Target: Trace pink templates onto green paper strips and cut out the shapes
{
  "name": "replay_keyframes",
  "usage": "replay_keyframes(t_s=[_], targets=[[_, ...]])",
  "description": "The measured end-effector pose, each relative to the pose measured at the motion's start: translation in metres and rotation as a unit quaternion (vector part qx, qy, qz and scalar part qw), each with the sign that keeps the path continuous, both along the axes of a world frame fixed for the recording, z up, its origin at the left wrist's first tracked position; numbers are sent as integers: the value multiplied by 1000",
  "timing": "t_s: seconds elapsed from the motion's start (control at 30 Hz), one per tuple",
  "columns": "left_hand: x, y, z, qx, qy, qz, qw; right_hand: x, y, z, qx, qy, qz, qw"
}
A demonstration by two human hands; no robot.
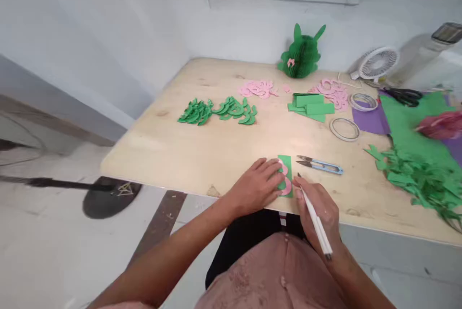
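Observation:
Near the table's front edge lies a green paper strip point(288, 167) with a curved pink paper piece point(287, 186) on top. My left hand point(257, 185) rests on both from the left, fingers flat and slightly spread. To the right of the strip, my right hand point(319, 205) grips a white pen point(315, 220); its dark tip is close to the strip's right edge. Just beyond my right hand, blue-handled thread snips point(325, 166) lie on the wood.
Green cutouts point(197, 112), pink cutouts point(260, 88) and folded green strips point(312, 106) lie farther back. Tape rolls point(344, 129), black scissors point(403, 96), a small fan point(378, 63) and green scraps point(428, 181) are at right. A green paper figure point(301, 56) stands by the wall.

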State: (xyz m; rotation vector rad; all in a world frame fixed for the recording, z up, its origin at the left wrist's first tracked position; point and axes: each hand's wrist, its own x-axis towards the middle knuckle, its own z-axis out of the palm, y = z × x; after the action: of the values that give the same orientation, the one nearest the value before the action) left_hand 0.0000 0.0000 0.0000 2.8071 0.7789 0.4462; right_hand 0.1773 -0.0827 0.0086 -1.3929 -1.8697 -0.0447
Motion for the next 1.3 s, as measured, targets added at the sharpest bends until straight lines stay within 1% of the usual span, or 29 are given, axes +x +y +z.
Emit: replay_keyframes(t_s=[0.17, 0.3, 0.4, 0.57, 0.7, 0.87, 1.0, 1.1, 1.17, 1.3], targets=[[2, -2, 1, 10, -19, 0, 1000, 2, 18, 3, -37, -51, 25, 998], [1, -2, 2, 7, -21, -1, 1000, 3, 23, -2, -69, -59, 29, 995], [0, -2, 2, 6, -21, -1, 1000, 3, 24, -7, -80, -60, 26, 995], [0, -1, 1, 12, -34, -2, 999, 3, 24, -10, -79, -70, 13, 994], [-2, -1, 2, 35, -56, 7, 998, 3, 24, -10, -76, -74, 15, 994], [-3, -12, 8, 77, -103, 26, 991, 2, 24, -9, -65, -84, 12, 994], [1, -26, 10, 63, -155, 39, 985, 1, 24, -8, -59, -94, 20, 994], [5, -32, 8, 56, -163, 49, 984, 1, 24, -7, -57, -94, 26, 994], [6, -34, 6, 55, -161, 56, 984, 1, 24, -7, -55, -91, 27, 994], [8, -33, 3, 56, -162, 49, 984, 0, 25, -6, -45, -87, 25, 995]])
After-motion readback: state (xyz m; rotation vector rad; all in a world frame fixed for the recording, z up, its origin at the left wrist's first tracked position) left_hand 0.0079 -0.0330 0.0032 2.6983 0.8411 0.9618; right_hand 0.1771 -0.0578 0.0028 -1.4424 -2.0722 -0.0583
